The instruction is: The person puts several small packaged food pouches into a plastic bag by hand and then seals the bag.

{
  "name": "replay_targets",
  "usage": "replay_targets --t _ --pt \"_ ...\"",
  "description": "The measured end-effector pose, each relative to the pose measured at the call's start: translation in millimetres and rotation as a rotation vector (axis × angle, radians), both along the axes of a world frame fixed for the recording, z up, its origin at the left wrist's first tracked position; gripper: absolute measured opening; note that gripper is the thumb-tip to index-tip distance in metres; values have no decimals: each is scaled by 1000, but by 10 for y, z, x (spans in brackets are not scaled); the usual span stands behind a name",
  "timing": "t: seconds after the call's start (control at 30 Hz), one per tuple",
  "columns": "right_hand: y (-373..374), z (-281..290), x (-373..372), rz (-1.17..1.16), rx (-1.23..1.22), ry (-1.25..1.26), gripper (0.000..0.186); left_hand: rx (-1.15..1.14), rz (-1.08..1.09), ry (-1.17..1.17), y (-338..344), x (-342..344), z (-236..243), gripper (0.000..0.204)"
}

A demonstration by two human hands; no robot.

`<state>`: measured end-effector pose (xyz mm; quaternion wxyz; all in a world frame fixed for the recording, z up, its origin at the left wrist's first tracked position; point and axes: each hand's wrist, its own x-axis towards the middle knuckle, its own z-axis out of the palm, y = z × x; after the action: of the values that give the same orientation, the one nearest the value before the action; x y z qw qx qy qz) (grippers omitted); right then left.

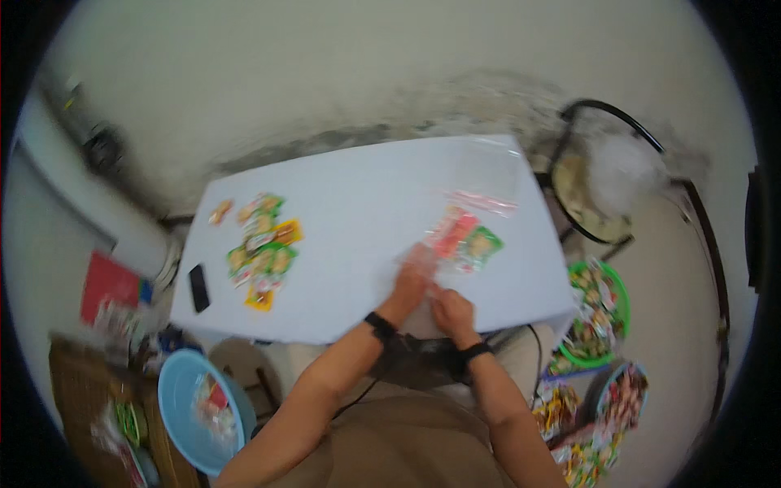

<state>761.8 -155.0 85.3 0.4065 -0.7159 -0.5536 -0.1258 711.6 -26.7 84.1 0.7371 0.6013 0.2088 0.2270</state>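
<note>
My left hand (411, 276) and my right hand (451, 307) are close together near the front of the white-covered table (350, 211), both closed on a blurred clear plastic bag (425, 298). Just beyond them lie red-pink packets (451, 234) and a green packet (484, 246). At the back right is a stack of clear bags (484, 167) with pink strips. On the left lies a loose cluster of green and yellow snack packets (264, 256), with a small separate packet (220, 211) and a black phone (199, 287) nearby.
A blue basin (171, 390) holding packets stands low at the left. At the right are a green basket (618, 309) and more containers of packets (618, 398). A black-framed chair (606, 106) with a white plastic bundle (618, 175) stands by the back wall.
</note>
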Motion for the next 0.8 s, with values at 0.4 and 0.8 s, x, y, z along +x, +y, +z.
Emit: replay_targets --t 0.4,0.8 --pt "-16 144 -10 93 45 23 25 308 424 220 451 -1670 25 41" --pt "-17 216 -39 81 12 -5 18 714 909 879 1447 -2617 318 73"
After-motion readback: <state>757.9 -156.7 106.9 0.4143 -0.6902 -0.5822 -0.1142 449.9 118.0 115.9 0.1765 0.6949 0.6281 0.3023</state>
